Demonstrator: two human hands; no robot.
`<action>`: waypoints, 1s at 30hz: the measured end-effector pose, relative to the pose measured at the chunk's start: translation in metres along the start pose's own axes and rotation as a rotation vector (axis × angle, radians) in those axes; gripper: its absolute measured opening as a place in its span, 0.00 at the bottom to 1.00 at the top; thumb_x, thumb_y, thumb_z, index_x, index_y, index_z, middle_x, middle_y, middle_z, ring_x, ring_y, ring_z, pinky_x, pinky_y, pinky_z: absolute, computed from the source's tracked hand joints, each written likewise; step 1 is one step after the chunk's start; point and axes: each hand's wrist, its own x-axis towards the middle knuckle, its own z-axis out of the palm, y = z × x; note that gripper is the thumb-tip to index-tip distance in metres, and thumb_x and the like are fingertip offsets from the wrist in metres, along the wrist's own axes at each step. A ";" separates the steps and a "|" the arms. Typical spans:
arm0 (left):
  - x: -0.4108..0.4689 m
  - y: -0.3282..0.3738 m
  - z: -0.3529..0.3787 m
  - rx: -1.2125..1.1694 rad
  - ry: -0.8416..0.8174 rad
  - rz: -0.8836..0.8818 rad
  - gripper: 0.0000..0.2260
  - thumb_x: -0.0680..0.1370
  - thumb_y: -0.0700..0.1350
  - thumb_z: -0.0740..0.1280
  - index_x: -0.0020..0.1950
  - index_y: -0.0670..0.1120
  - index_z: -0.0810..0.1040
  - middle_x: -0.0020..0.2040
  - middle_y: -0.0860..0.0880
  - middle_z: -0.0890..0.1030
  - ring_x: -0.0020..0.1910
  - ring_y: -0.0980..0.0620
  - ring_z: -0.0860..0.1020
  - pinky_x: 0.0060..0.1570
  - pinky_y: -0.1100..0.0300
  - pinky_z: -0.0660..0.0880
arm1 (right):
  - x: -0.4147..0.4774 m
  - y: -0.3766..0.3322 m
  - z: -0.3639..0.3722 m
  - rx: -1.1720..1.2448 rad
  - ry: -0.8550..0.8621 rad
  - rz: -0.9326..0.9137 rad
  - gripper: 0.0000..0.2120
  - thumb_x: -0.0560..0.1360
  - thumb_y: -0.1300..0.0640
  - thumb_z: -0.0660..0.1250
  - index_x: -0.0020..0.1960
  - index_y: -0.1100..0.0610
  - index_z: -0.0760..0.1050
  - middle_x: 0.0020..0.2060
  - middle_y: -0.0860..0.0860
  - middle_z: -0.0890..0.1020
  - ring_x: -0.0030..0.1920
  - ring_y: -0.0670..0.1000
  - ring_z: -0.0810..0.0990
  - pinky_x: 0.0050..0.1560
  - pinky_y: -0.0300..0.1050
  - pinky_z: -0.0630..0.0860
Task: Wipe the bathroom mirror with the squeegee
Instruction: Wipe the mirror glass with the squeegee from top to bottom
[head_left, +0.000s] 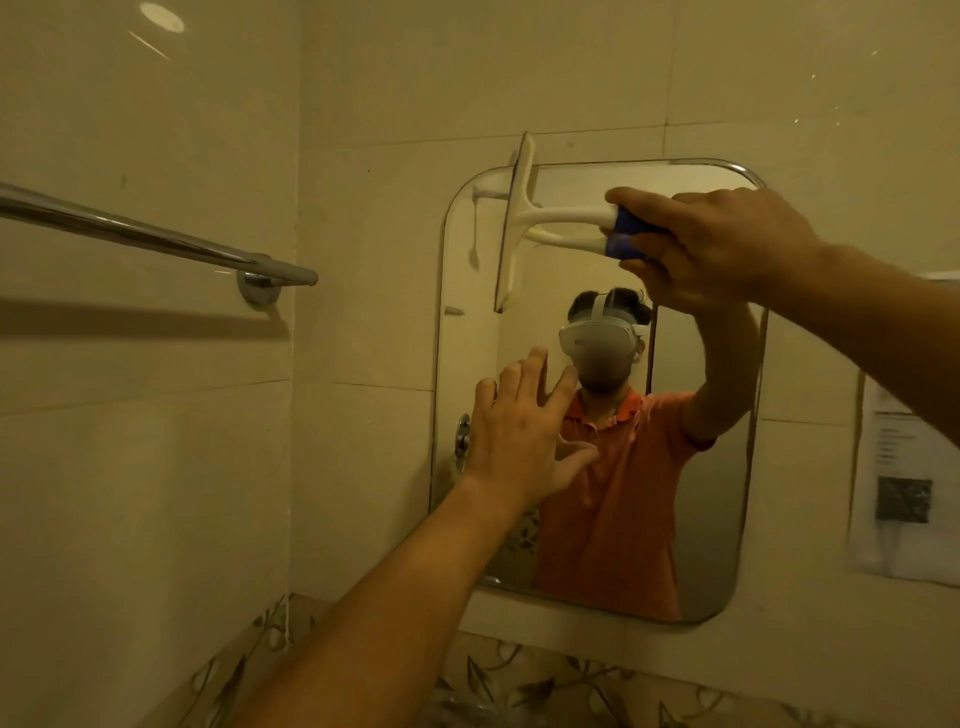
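Your left forearm comes up from the bottom edge, and at its end your left hand is open, fingers straight and spread, in front of the lower left part of the mirror; you cannot tell from this view whether the fingertips actually touch the glass. Higher and a little farther out, your right hand is closed round the blue grip of the squeegee, thumb on top and fingers curled beneath. From there the pale forked neck runs left to the blade, which stands nearly upright at the mirror's upper left corner, its top end poking above the rim onto the tiled wall. The blade looks to be laid against the glass, with its reflection just beside it. Judge the tool as light, stiff plastic with a soft rubber edge: it should need only even pressure, not force, and the blue grip where you already have it is the right place to hold, since it looks made for the palm and lets the wrist set the blade angle. Treat the mirror as fragile and possibly slick, so lean lightly if you steady yourself with the free hand. Off to the left a chrome towel rail is fixed to the side wall, and to the right of the mirror a paper notice hangs on the tiles.
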 end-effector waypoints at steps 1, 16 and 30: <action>0.000 0.000 -0.001 0.004 0.001 0.002 0.41 0.72 0.74 0.61 0.79 0.52 0.65 0.78 0.40 0.62 0.69 0.40 0.66 0.59 0.46 0.66 | -0.007 0.006 -0.004 -0.012 -0.003 0.013 0.29 0.81 0.36 0.51 0.79 0.42 0.51 0.45 0.56 0.79 0.32 0.53 0.72 0.32 0.43 0.69; 0.001 0.001 -0.008 0.031 -0.010 0.005 0.41 0.71 0.75 0.61 0.78 0.52 0.66 0.76 0.40 0.65 0.67 0.41 0.68 0.58 0.46 0.67 | -0.096 0.041 -0.013 0.060 -0.032 0.228 0.31 0.79 0.38 0.47 0.80 0.45 0.52 0.42 0.55 0.75 0.30 0.51 0.71 0.31 0.46 0.73; 0.003 0.001 -0.010 0.063 -0.023 0.009 0.41 0.72 0.76 0.60 0.78 0.53 0.63 0.76 0.40 0.64 0.66 0.41 0.67 0.58 0.47 0.65 | -0.166 -0.022 0.008 0.214 0.029 0.553 0.26 0.84 0.48 0.55 0.80 0.48 0.52 0.33 0.51 0.70 0.27 0.50 0.71 0.27 0.40 0.66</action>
